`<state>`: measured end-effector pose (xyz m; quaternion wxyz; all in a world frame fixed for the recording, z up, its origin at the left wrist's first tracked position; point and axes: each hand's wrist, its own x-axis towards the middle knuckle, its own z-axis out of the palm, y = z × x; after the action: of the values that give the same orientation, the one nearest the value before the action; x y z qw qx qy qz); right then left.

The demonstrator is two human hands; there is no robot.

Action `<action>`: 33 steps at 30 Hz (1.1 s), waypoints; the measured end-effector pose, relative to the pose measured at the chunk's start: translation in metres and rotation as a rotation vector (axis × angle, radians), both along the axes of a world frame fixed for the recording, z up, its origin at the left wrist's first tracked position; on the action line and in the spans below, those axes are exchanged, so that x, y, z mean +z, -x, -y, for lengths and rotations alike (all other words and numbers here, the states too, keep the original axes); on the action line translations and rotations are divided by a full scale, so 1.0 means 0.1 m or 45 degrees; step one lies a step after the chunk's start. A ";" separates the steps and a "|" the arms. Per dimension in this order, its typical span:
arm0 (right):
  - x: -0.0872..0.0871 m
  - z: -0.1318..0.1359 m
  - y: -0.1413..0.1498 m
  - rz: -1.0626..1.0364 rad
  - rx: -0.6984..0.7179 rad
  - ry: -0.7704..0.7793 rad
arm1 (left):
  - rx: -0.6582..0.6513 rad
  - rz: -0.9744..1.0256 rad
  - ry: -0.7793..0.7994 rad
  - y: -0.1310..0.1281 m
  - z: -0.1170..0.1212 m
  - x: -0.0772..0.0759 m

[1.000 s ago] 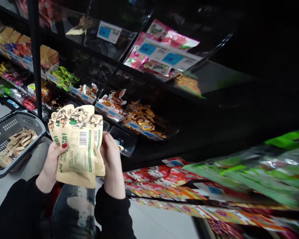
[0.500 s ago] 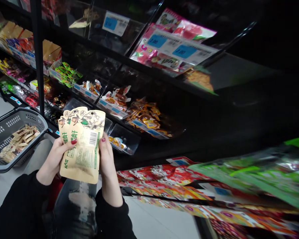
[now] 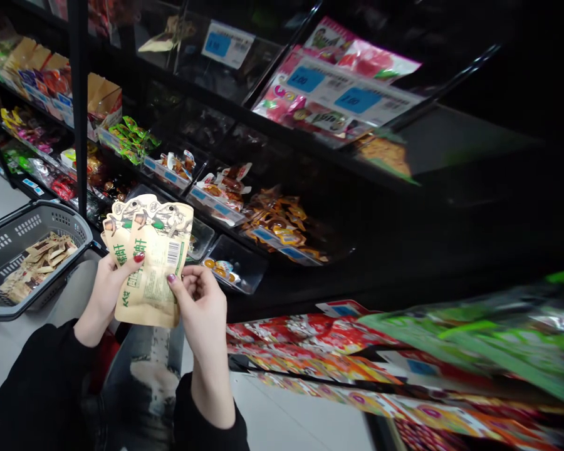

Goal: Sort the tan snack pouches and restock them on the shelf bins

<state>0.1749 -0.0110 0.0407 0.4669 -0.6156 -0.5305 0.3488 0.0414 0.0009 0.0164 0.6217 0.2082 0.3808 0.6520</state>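
Note:
Several tan snack pouches with green print and a barcode are stacked together at the lower left. My left hand grips their left edge, thumb on the front. My right hand pinches the right edge of the front pouch between thumb and fingers. Both sleeves are black. The pouches are held upright in front of a shelf of small clear bins.
A grey shopping basket with small tan packets stands on the floor at left. Dark shelves carry clear bins of snacks, pink packs with blue price tags, and red and green packs at lower right. My knees show below.
The fanned pouches have been squared into one stack and lowered slightly. My right hand has turned palm-up and shifted to pinch the right edge.

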 end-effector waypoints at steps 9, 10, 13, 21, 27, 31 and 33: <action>0.02 -0.14 -0.06 -0.148 0.094 0.103 | -0.026 -0.009 0.116 0.01 -0.04 -0.02; 0.01 -0.16 -0.07 -0.179 0.092 0.133 | -0.043 -0.017 0.151 0.01 -0.05 -0.03; -0.04 -0.22 -0.08 -0.195 0.056 0.191 | -0.089 -0.014 0.236 0.02 -0.09 -0.08; -0.02 -0.19 -0.13 -0.288 0.218 0.015 | -0.027 -0.191 -0.018 0.04 -0.07 -0.14; -0.01 -0.08 -0.23 -0.244 0.339 -0.130 | 0.014 -0.294 -0.190 0.06 0.01 -0.10; 0.08 0.08 -0.23 -0.245 0.209 -0.317 | 0.107 -0.467 -0.101 0.06 0.01 -0.10; 0.16 0.16 -0.14 -0.010 0.074 -0.473 | 0.144 -0.583 -0.063 0.06 0.01 -0.11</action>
<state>0.1890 -0.0273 0.0567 0.5643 -0.5019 -0.6014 0.2607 0.0358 -0.0005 0.0050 0.4763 0.3444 0.5068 0.6307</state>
